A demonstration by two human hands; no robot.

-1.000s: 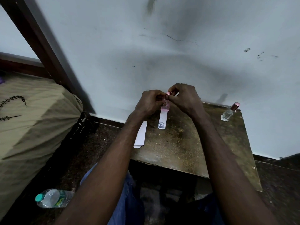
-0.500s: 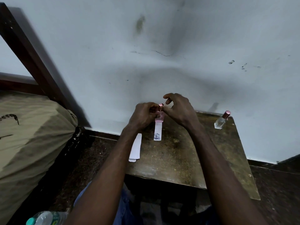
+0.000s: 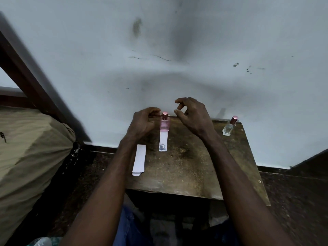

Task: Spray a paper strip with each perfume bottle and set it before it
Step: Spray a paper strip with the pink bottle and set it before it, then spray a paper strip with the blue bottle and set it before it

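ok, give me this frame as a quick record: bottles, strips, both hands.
pink bottle: upright, capped, mid back of table
printed strip: flat, directly before pink bottle
clear bottle: upright, capped, back right corner, no strip before it
blank strips: stacked at table's left edge
left hand: fingers curled beside pink bottle, contact unclear
right hand: open, clear of bottle

Two forearms in shot, both bare from wrist right back to frame edge. Lean build, tendon lines showing near wrists. Left hand (image 3: 142, 121) bare. Right hand (image 3: 193, 118) bare too, fingernails trimmed short. Down low between arms: blue trousers (image 3: 127, 228), denim-like cloth, creased over left thigh. Right leg same cloth, darker, deep in shadow, detail too dim to read.
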